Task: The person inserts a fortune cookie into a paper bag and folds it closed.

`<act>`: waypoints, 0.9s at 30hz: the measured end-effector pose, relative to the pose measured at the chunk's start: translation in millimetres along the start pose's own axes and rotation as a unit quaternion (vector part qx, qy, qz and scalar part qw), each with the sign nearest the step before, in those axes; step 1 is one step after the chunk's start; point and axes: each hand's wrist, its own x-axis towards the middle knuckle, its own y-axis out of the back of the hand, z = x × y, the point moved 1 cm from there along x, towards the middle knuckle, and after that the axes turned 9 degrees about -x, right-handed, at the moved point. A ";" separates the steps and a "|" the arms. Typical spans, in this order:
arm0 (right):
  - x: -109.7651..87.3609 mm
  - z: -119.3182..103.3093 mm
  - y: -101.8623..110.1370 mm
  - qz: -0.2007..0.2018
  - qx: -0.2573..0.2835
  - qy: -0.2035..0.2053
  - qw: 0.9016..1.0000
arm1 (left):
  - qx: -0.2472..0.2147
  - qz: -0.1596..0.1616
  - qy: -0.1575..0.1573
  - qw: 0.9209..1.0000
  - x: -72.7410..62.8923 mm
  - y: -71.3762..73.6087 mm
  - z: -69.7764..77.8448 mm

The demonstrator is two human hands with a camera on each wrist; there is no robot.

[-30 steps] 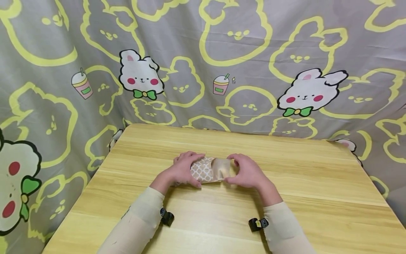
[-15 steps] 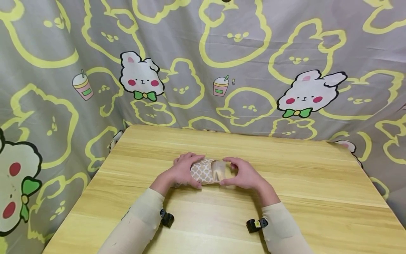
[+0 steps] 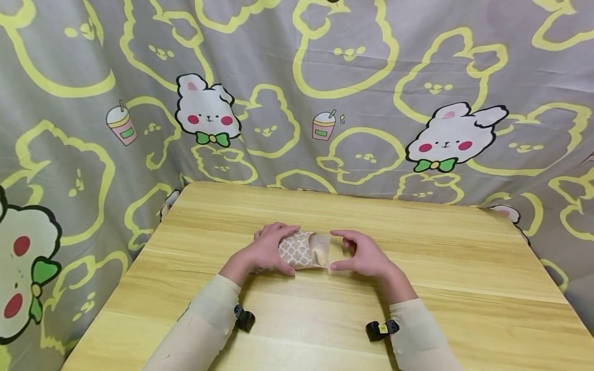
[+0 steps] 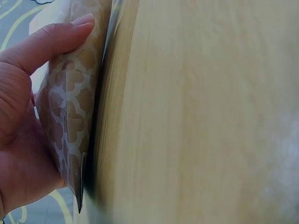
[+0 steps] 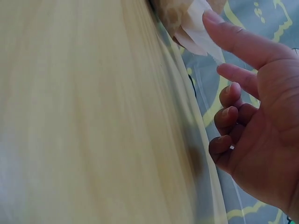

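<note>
A brown paper bag [image 3: 296, 251] with a white lattice print lies on its side on the wooden table. My left hand [image 3: 265, 250] grips its left end, with the thumb along the near side. In the left wrist view that thumb presses on the printed paper [image 4: 70, 105]. From the bag's right end a pale translucent liner [image 3: 320, 250] sticks out, with something cream-coloured showing in it. My right hand [image 3: 367, 256] is just right of the liner, thumb and forefinger spread apart, other fingers loosely curled. Whether its thumb tip touches the liner I cannot tell.
The wood-grain table [image 3: 445, 288] stretches out around both hands. A grey curtain [image 3: 278, 62] with yellow outlines and white rabbits hangs behind it and on the left. Black wrist cameras sit on both sleeves.
My right hand first moved left as the liner end drew in, then drew back slightly to the right, off the liner's far corner. My left hand keeps its hold on the bag.
</note>
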 end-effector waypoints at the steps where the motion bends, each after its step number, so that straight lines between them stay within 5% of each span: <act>1: 0.6 -0.8 -0.4 0.001 -0.004 0.001 1.000 | -0.001 0.000 0.000 1.000 0.0 0.2 0.3; 27: 10.6 -13.2 -17.2 0.068 -0.019 0.020 0.997 | -0.008 0.006 -0.005 1.000 -2.3 1.7 2.7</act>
